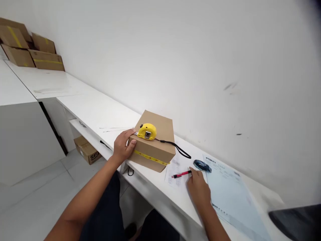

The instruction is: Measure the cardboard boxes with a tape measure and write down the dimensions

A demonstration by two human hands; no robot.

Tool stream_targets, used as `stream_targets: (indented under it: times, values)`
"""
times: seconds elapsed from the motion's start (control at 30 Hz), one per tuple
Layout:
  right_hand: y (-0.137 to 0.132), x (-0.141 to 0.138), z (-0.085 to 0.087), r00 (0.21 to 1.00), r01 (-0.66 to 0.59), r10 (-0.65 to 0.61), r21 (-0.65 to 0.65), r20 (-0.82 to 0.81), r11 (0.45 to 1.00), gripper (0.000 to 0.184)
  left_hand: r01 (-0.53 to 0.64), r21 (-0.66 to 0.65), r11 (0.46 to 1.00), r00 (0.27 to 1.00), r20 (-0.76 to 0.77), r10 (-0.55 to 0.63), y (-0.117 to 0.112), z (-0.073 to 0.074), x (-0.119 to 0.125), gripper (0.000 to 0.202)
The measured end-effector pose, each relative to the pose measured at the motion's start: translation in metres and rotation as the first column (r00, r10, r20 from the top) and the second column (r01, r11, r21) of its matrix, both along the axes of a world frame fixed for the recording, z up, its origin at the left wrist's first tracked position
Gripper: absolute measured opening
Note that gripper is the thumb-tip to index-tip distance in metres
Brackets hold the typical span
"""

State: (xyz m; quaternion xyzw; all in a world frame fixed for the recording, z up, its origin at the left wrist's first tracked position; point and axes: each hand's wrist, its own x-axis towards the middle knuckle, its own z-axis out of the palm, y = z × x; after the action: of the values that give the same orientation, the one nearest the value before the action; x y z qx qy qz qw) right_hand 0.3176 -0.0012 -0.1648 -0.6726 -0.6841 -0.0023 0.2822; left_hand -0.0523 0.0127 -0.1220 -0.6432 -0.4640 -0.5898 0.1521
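A cardboard box (154, 152) with a yellow tape strip stands on the white desk, close to the wall. My left hand (122, 145) grips its left corner, thumb on the front side and fingers over the top edge. On top of the box sits a yellow tape measure (147, 131), its black wrist strap (177, 147) trailing over the right side. Part of a short blade shows between the tape measure and my left fingertips. My right hand (200, 189) pinches the dark end of a red pen (181, 174) above a printed paper (173, 182).
A dark blue, rounded object (202, 165) lies on a light blue printed sheet (230, 190) at the right. Several cardboard boxes (48, 60) are stacked at the far left. Another box (87, 150) sits beneath the desk (100, 107). A black object (298, 221) fills the lower right corner.
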Motion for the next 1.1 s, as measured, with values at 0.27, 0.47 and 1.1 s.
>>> stream_targets:
  times: [0.27, 0.47, 1.1]
  values:
    - [-0.03, -0.074, 0.094, 0.865, -0.176, 0.37, 0.483, -0.34, 0.857, 0.036, 0.071, -0.104, 0.992, 0.994, -0.071, -0.078, -0.013, 0.01, -0.006, 0.041]
    - [0.011, -0.158, 0.151, 0.746, -0.601, 0.631, 0.193, -0.212, 0.776, 0.071, 0.034, -0.238, 0.971, 0.974, -0.209, -0.085, -0.027, 0.033, -0.017, 0.043]
    - [0.008, -0.011, 0.117, 0.875, -0.381, 0.375, 0.044, -0.306, 0.924, 0.077, -0.125, -0.369, 0.921, 0.889, -0.453, -0.061, -0.042, 0.051, -0.036, 0.043]
